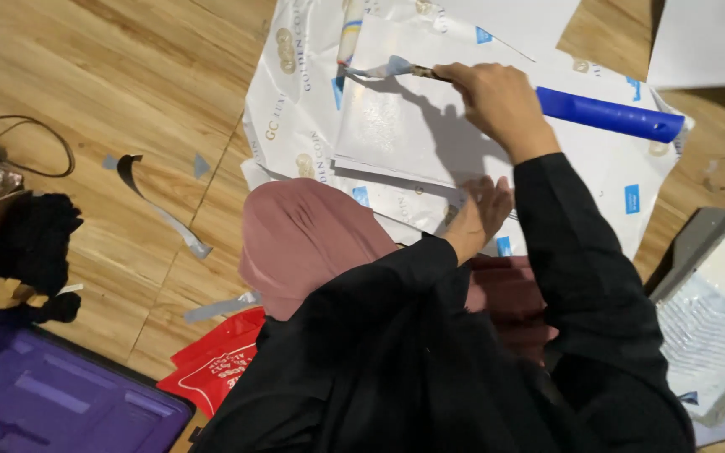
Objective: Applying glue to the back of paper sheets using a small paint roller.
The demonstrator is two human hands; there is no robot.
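Wood-plank floor (111, 75); printed sheets (295, 126) spread at twelve o'clock; paint tray (715, 319) at four; purple case (52, 394) at eight. The right hand (501, 101) keeps a clenched grip on a brush (606, 113), long axis three-to-nine, bristles toward nine on white paper (404, 134). The left hand (484, 210) lies released, flat on the sheets.

A blue-handled brush (606, 113) crosses white paper (413, 126) over pale wood-grain floor (111, 67); sleeves (581, 252) are black.
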